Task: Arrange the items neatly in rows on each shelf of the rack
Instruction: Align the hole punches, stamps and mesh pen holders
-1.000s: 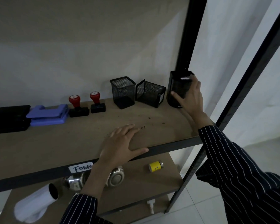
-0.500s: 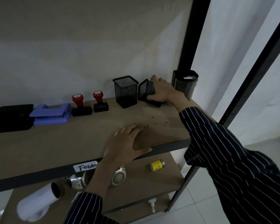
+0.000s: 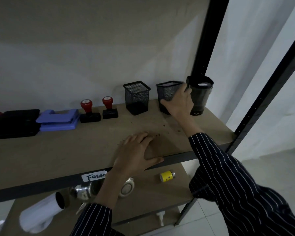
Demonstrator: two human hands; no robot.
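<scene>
My right hand is wrapped round the mesh pen holder, thumb across its near-left face and fingers curled over the far side near the rim. The holder stands upright on the shelf, a little left of the back post. I judge it light, stiff and empty. The wire mesh should grip well, but the thin walls may flex if I squeeze, so I'd hold it low across two opposite faces and slide it rather than lift. My left hand holds nothing and lies flat, fingers spread, on the shelf's front edge, well forward and left of the post. The black tumbler stands at the foot of the post, just beside my fingers; I cannot tell whether they touch it. It is tall and looks easy to tip. Farther left of the post stand a second mesh holder, two red-topped stamps, then a blue hole punch and black cases.
</scene>
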